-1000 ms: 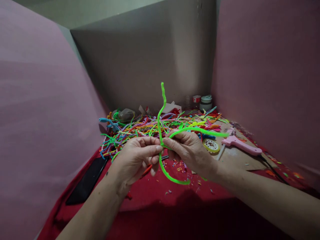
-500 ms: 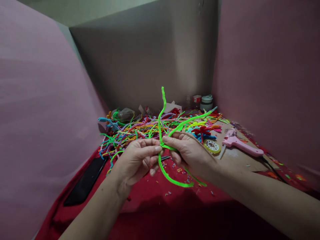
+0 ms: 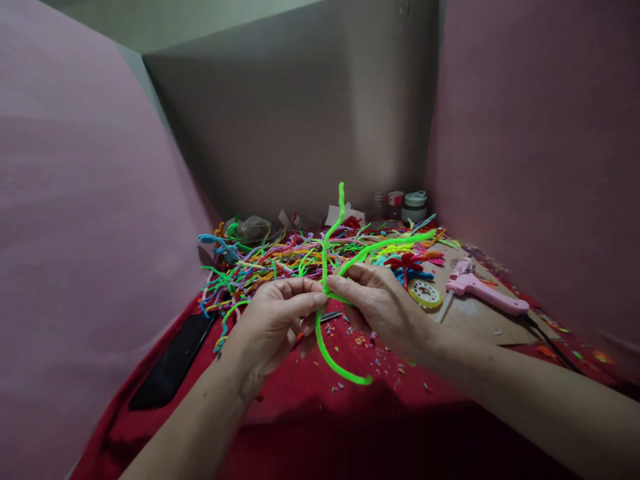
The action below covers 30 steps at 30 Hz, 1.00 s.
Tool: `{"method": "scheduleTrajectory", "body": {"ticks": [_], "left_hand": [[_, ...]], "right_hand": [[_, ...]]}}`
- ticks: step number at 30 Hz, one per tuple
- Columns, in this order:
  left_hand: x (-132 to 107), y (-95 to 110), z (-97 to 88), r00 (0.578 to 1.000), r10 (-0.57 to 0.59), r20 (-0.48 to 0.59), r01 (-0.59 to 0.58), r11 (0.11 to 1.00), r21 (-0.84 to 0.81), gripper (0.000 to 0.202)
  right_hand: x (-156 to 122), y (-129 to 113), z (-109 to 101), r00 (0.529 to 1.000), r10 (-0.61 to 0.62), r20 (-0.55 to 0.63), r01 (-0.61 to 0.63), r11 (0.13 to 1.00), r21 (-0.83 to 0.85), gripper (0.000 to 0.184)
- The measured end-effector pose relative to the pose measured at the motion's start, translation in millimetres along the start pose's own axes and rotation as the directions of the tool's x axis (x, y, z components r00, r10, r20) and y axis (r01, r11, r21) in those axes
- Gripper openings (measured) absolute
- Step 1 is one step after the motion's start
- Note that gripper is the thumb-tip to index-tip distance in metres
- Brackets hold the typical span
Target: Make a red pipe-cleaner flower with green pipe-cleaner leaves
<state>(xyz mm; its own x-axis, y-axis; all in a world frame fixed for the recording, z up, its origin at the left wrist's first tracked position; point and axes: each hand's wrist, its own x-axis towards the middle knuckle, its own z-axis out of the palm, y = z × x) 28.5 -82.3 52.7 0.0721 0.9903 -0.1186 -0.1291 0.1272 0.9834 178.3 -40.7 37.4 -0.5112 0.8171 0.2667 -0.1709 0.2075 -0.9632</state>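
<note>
Swinging right since half a second ago: the top end of the fuzzy lime-green pipe-cleaner piece (image 3: 325,263). Its long side end is sitting a touch lower too, and the tip of its bottom tail is hanging further down and left. Both hands are staying in about the same spot, so it's looking like the crossing is getting held steady while the loose ends are shifting around it.

Left hand (image 3: 280,313) is pinching right at that crossing, and the right hand (image 3: 385,300) is gripping the green stems just beside it, thumb on top. Can't tell how tight the twist is, fingers are covering it. I'm guessing that join is still being worked.

Everything's hovering over a dark red cloth-covered worktop (image 3: 300,400), in front of a messy multicoloured heap of fuzzy stems (image 3: 280,257). Pink plastic glue gun (image 3: 490,293) is lying on a tan board (image 3: 480,327) near a yellow-rimmed white disc (image 3: 425,293); a flat black phone (image 3: 173,363) is resting over left.
</note>
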Motion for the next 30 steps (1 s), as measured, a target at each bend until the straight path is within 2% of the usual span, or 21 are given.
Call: {"method": "scheduleTrajectory", "body": {"ticks": [5,10,13,18,21,24,26,27,28,29,30], "left_hand": [[1.4,-2.1,-2.4,1.000,0.016,-0.007,-0.016,1.000,0.018,0.012],[1.2,-1.9,-2.3,1.000,0.011,-0.017,-0.011,1.000,-0.007,0.012],[1.0,-1.6,-1.8,0.999,0.027,-0.022,-0.027,1.000,-0.003,0.011],[0.0,-1.6,-0.4,0.992,0.095,-0.079,-0.089,0.994,0.066,0.012],[-0.9,-1.3,0.8,0.988,0.116,-0.105,-0.109,0.992,0.068,0.013],[-1.1,-0.4,1.4,0.983,0.115,-0.145,-0.116,0.993,0.006,0.013],[-0.3,0.1,1.1,0.976,0.110,-0.186,-0.124,0.990,-0.063,0.014],[0.4,0.4,0.8,0.973,0.109,-0.204,-0.131,0.986,-0.099,0.015],[1.3,0.5,0.6,0.970,0.108,-0.218,-0.139,0.982,-0.131,0.015],[2.3,0.4,0.4,0.968,0.109,-0.226,-0.148,0.976,-0.161,0.016],[3.3,0.1,0.4,0.966,0.111,-0.232,-0.156,0.970,-0.186,0.016]], "right_hand": [[3.6,4.6,-1.6,0.998,-0.036,0.044,0.034,0.998,0.052,0.028],[5.7,8.0,-3.4,0.995,-0.008,0.096,-0.005,0.992,0.128,0.027],[5.5,8.4,-3.7,0.993,-0.033,0.115,0.017,0.991,0.135,0.026],[5.1,9.4,-4.1,0.994,-0.063,0.094,0.048,0.986,0.162,0.009],[7.0,6.8,-5.0,0.991,-0.103,0.089,0.095,0.992,0.088,0.005],[5.3,1.4,-6.8,0.979,-0.198,0.039,0.202,0.974,-0.103,0.004],[-1.2,-2.3,-8.3,0.930,-0.365,-0.055,0.323,0.878,-0.353,0.006],[-5.8,-3.7,-8.8,0.872,-0.484,-0.075,0.389,0.777,-0.495,0.007],[-10.8,-4.8,-8.9,0.817,-0.575,-0.051,0.432,0.668,-0.606,0.010],[-15.5,-5.5,-8.7,0.798,-0.602,0.022,0.465,0.593,-0.658,0.012],[-19.1,-5.7,-7.9,0.806,-0.585,0.093,0.483,0.558,-0.675,0.016]]}}
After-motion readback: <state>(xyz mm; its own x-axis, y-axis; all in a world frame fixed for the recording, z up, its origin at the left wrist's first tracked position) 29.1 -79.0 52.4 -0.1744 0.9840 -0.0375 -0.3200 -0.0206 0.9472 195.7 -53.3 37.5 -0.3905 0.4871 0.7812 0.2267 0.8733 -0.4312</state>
